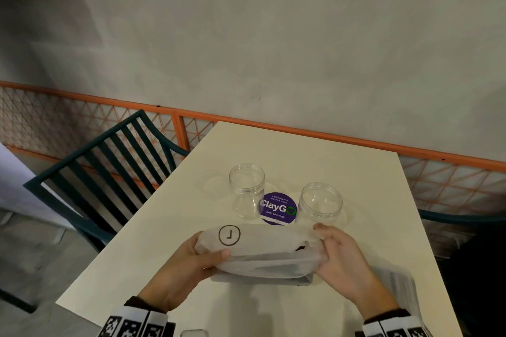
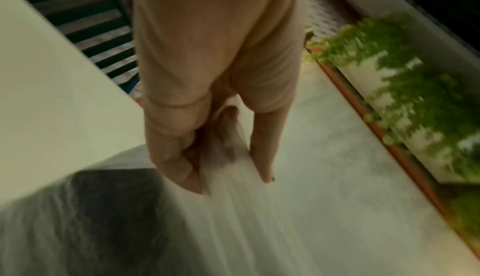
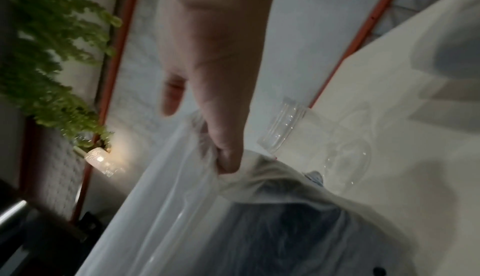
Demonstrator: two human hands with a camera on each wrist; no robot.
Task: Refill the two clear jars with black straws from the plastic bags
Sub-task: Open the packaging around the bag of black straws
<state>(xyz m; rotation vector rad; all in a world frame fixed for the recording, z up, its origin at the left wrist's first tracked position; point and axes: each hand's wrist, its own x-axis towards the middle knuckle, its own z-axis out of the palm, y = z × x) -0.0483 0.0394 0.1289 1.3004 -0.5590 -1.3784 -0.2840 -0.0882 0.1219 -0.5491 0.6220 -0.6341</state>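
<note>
Cream table [image 1: 369, 172], two empty jars [image 1: 247, 190] at its far side — left hand [image 1: 189, 268] and right hand [image 1: 342, 257] each grip an end of the near straw bag [image 1: 262, 254]; best open one end, keeping it level.

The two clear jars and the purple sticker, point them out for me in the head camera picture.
Left jar [image 1: 247, 190], head view, on its clear side wall.
Right jar [image 1: 321, 204], head view, on its clear wall below the rim.
Purple sticker [image 1: 278, 209], head view, on its printed middle.
</note>
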